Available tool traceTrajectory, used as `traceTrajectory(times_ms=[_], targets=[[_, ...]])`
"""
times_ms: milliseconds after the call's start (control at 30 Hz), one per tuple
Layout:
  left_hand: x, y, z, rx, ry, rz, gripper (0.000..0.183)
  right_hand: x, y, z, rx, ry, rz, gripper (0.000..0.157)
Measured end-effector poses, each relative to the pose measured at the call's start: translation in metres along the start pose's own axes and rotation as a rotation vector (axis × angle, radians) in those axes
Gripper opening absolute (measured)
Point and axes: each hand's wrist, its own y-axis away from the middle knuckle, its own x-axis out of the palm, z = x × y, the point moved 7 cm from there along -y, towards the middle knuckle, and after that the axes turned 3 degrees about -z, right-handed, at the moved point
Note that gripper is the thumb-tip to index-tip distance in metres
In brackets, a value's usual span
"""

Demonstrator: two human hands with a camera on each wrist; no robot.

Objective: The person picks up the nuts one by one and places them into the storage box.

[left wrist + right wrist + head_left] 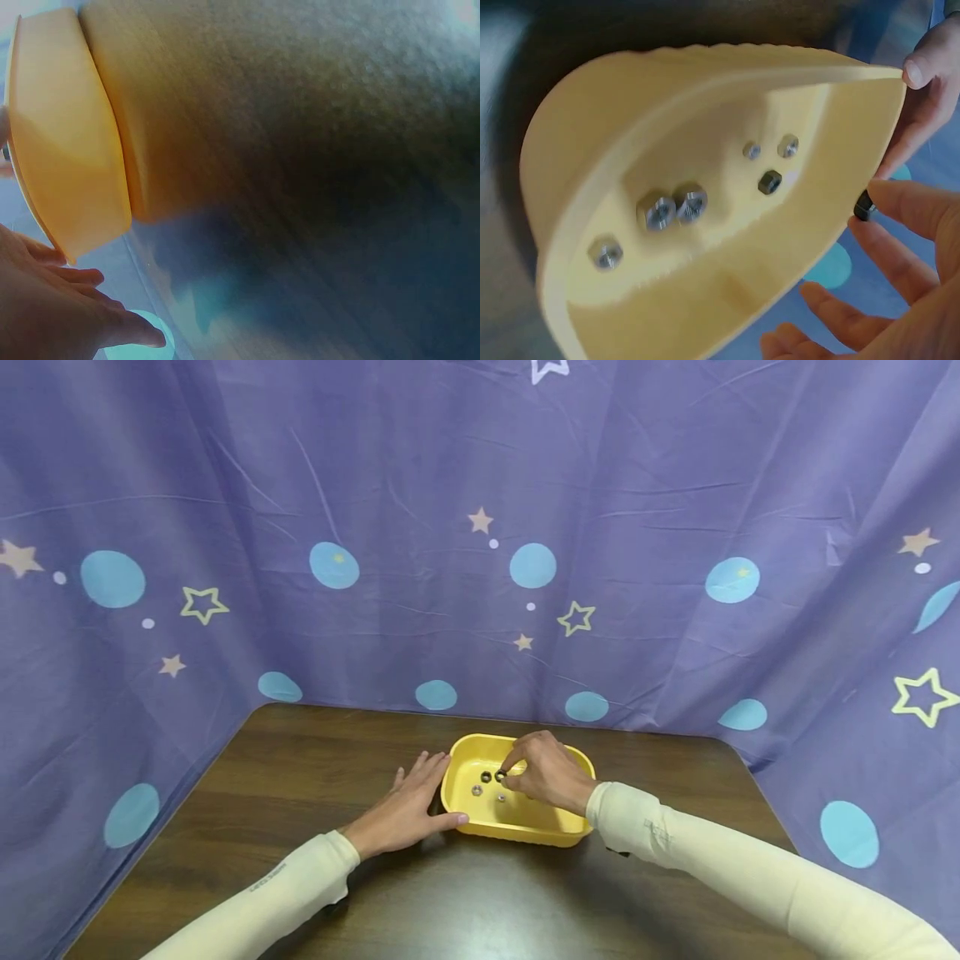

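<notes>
A yellow plastic tub (517, 837) stands on the table. Over its inside, my right hand (553, 774) pinches a black hex nut (865, 206) between thumb and forefinger, its other fingers spread apart. Another black nut (770, 181) lies on the tub floor beside a silver nut (788, 146) and a smaller silver nut (751, 151). Two larger silver nuts (658, 213) sit side by side there, with one more silver nut (606, 253) near the end; my right hand hides these in the head view. My left hand (405, 806) rests against the tub's left end, fingers extended and thumb at the near corner.
The brown wooden table (300, 760) extends around the tub on all sides. A purple curtain (420, 627) with stars and blue dots hangs along the table's back and side edges.
</notes>
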Motion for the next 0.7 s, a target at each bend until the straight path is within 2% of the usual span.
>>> traceTrajectory(times_ms=[133, 300, 533, 700], targets=[[0.000, 0.000, 0.000, 0.001, 0.007, -0.001, 0.110, 0.012, -0.007, -0.003, 0.044, -0.078, 0.003, 0.014], [0.001, 0.000, 0.001, 0.001, 0.006, 0.001, 0.110, 0.025, -0.014, -0.006, 0.095, -0.118, 0.005, 0.014], [0.001, 0.000, 0.000, 0.001, 0.003, 0.007, 0.109, 0.035, -0.024, -0.003, 0.093, -0.132, 0.029, 0.011], [0.000, 0.001, -0.001, -0.001, 0.003, -0.002, 0.108, 0.043, -0.032, -0.009, 0.125, -0.103, 0.056, 0.009]])
